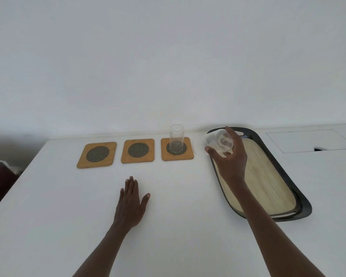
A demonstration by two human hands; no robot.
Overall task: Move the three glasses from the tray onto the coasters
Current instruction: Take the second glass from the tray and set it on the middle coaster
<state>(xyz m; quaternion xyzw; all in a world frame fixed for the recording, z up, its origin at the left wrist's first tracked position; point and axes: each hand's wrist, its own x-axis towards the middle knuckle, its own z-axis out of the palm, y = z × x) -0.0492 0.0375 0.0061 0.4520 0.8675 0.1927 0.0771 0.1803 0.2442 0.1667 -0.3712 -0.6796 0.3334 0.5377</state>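
Note:
Three wooden coasters with dark mesh centres lie in a row on the white table: left coaster [97,154], middle coaster [138,150], right coaster [177,148]. A clear glass [176,138] stands upright on the right coaster. My right hand [231,156] grips a second clear glass [220,142], tilted on its side with its base facing me, over the tray's far left corner. The tray [268,172] has a dark rim and a pale wooden floor with no glass visible on it. My left hand [131,200] rests flat on the table, holding nothing.
A white wall rises behind the table. A rectangular hatch outline [312,140] is set in the tabletop to the right of the tray. A dark red piece of furniture [0,176] sits beyond the table's left edge.

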